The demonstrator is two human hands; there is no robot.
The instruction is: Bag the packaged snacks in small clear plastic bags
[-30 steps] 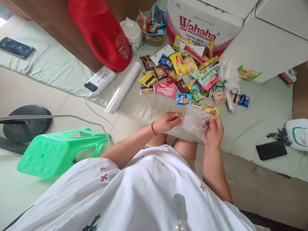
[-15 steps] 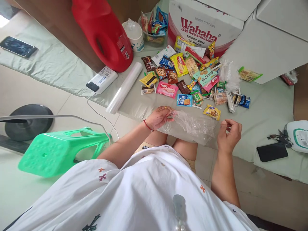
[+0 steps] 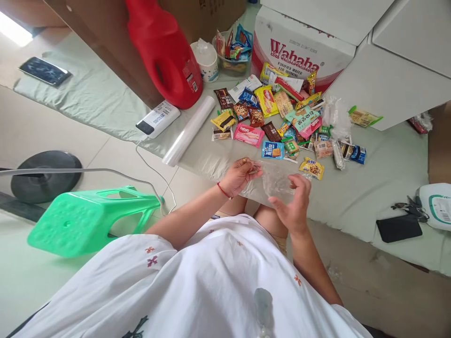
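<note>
My left hand [image 3: 240,176] pinches one edge of a clear plastic bag [image 3: 273,180] and holds it just above the front edge of a pale green cloth-covered surface [image 3: 373,173]. My right hand [image 3: 294,204] has its fingers spread and curled against the bag's other side, touching it. Just beyond the bag lies a spread of several small snack packets [image 3: 278,119], the nearest a blue one [image 3: 272,149] and a yellow cookie one [image 3: 311,167].
A roll of clear bags [image 3: 189,131] lies left of the snacks, beside a red jug [image 3: 164,49], a white power bank [image 3: 158,118] and a paper cup [image 3: 205,60]. A Wahaha carton [image 3: 299,49] stands behind. A green stool [image 3: 88,220] lies tipped at left. A black wallet [image 3: 399,228] lies at right.
My right hand let go of the bag, swung out to the right, then came back left onto it. My left hand kept its pinch throughout.
</note>
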